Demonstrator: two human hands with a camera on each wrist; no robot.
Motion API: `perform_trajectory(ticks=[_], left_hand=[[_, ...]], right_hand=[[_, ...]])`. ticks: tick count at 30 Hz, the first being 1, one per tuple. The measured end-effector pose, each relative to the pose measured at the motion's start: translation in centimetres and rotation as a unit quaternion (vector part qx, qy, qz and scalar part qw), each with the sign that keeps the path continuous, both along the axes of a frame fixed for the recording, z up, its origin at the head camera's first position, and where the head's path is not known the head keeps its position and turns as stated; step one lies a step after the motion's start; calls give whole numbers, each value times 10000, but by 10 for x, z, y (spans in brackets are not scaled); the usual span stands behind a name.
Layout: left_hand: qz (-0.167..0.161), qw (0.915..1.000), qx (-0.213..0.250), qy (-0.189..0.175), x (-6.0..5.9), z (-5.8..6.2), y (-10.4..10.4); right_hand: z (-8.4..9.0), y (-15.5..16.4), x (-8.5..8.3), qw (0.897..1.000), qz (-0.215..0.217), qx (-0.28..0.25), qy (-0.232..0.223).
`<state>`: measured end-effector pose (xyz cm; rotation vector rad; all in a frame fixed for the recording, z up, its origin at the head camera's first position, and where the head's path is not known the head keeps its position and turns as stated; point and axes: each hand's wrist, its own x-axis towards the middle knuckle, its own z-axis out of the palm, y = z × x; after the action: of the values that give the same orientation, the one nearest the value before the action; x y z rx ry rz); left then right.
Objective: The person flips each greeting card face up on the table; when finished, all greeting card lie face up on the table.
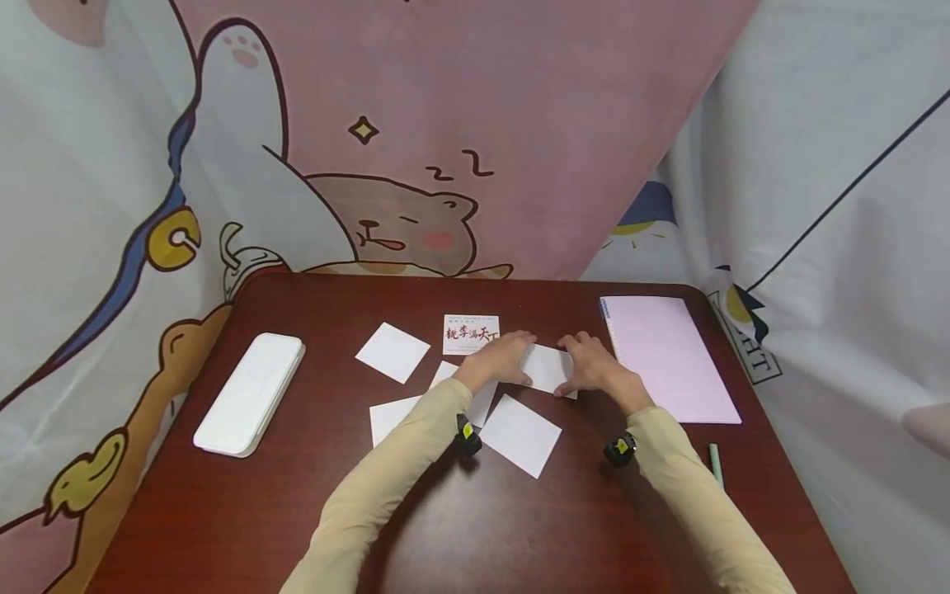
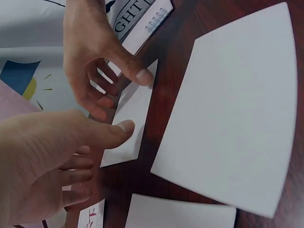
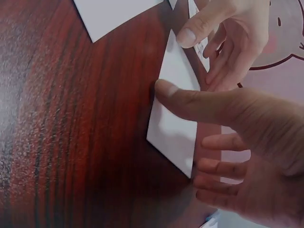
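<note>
- The table point(image 1: 564, 528) is showing glossy wood grain.
- Cards point(image 1: 547, 367) are looking like matt paper.
- By the left edge, a case point(image 1: 248, 392) is looking smoothly plastic.
- Beyond the far edge, cloth point(image 1: 534, 107) is hanging matt.

You are in a curtained nook, home or studio unclear, shown by cartoon-printed cloth point(image 1: 460, 91) hanging behind and beside the table point(image 1: 519, 536) and its notebook point(image 1: 675, 363).

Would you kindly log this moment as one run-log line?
left hand: at left end of white card | right hand: at its right end | printed card: beside left hand | pink notebook: beside right hand
</note>
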<state>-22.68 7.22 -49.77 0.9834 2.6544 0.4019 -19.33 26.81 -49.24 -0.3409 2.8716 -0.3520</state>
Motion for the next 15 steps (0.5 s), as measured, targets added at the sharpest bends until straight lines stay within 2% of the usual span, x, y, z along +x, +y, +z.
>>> perform_trajectory(ticks=[4, 8, 15], left_hand=[[37, 9999, -156, 44, -2, -3, 5], [26, 9998, -117, 168, -2, -3, 6], [134, 9998, 42, 149, 0, -3, 7]], right_hand=[[-4, 2, -2, 9999, -80, 89, -121], [-6, 2, -3, 9998, -99, -15, -154], [-8, 4, -8, 9999, -53, -92, -14]])
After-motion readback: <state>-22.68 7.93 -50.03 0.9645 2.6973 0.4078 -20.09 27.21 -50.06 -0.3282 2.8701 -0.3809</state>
